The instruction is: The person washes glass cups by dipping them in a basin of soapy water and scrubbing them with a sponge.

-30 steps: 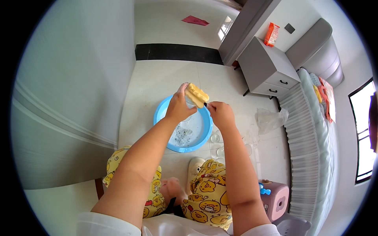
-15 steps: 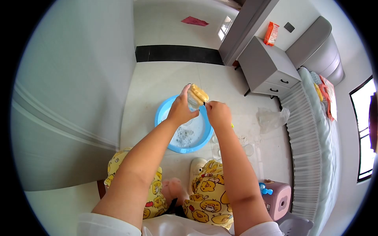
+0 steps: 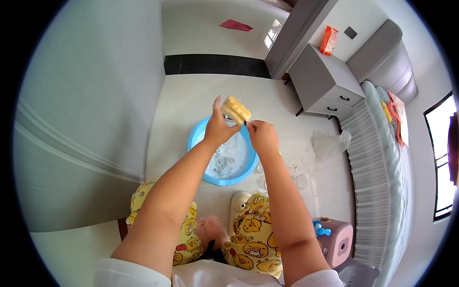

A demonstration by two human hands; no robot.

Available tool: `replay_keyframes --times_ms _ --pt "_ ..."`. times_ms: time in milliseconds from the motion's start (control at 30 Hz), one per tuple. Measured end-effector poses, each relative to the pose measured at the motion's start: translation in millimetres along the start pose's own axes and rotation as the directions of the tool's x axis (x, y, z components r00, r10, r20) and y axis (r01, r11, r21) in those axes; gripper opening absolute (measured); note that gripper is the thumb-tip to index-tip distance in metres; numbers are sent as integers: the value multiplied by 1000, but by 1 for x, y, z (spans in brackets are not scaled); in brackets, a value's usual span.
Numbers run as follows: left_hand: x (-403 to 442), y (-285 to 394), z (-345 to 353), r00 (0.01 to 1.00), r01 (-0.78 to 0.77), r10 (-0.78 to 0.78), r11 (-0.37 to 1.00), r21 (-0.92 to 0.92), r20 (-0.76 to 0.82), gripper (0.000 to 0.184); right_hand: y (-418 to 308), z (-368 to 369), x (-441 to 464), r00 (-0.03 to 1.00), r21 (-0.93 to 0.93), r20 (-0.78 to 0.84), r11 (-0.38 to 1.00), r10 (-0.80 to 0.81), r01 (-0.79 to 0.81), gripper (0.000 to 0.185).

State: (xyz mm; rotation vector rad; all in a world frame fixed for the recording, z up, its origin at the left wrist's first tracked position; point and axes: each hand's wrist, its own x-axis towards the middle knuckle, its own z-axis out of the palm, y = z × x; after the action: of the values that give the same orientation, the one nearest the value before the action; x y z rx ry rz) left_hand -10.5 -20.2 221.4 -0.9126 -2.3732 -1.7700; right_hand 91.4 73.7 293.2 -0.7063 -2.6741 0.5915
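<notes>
My left hand is curled around a clear glass, mostly hidden by the fingers and the sponge. A yellow sponge brush is against the glass; my right hand grips it near a dark piece at the sponge's lower end. Whether the sponge sits inside the glass or against its outside, I cannot tell. Both hands are above the far part of a light blue basin, which holds soapy water with bubbles.
Clear glasses stand on the floor right of the basin, with a clear plastic bag beyond. A grey nightstand and a bed line the right. A pink box-like stool is near my right elbow.
The sponge and both hands have shifted slightly left. The sponge has tilted and covers more of the glass, and the left fingers stand a little straighter.
</notes>
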Motion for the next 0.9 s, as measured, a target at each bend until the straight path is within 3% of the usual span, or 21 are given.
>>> replay_keyframes --times_ms 67,133,200,300,367,433,600,667,700,767,800,867,900 --pt "1 8 -5 971 209 -197 975 -81 134 100 18 4 6 995 -24 16 995 94 -94 24" --pt "0 7 -3 980 176 -164 979 -101 111 99 9 -2 1 993 -7 37 994 108 -108 25" --pt "1 2 -1 987 146 -136 982 -120 88 99 0 -5 -3 1000 23 -17 1000 -11 11 25" --pt "4 -1 1 999 53 -52 992 -114 11 98 3 -2 0 1000 103 -23 995 -3 5 25" --pt "5 7 -4 973 224 -205 949 -220 102 95 15 1 2 999 65 -5 997 49 -49 24" --pt "5 6 -2 969 245 -224 931 -270 110 94 14 0 3 995 26 14 995 97 -98 24" --pt "6 13 -6 946 322 -306 856 -404 107 90 16 4 5 999 218 3 975 53 -52 24" --pt "8 17 -10 895 444 -402 765 -467 193 89 26 8 3 997 163 35 984 72 -77 24" --pt "9 21 -11 897 441 -398 766 -467 193 89 25 7 4 994 107 67 990 89 -96 24" --pt "8 25 -12 841 516 -504 638 -572 196 87 22 7 4 996 131 38 988 78 -83 24" --pt "9 24 -13 841 515 -506 637 -573 193 87 18 5 4 998 152 14 986 68 -69 24" --pt "12 18 -13 810 503 -543 448 -739 222 85 10 0 3 998 159 17 985 64 -66 24" --pt "12 17 -13 808 505 -545 446 -739 223 85 9 -2 2 998 166 16 984 65 -67 24"
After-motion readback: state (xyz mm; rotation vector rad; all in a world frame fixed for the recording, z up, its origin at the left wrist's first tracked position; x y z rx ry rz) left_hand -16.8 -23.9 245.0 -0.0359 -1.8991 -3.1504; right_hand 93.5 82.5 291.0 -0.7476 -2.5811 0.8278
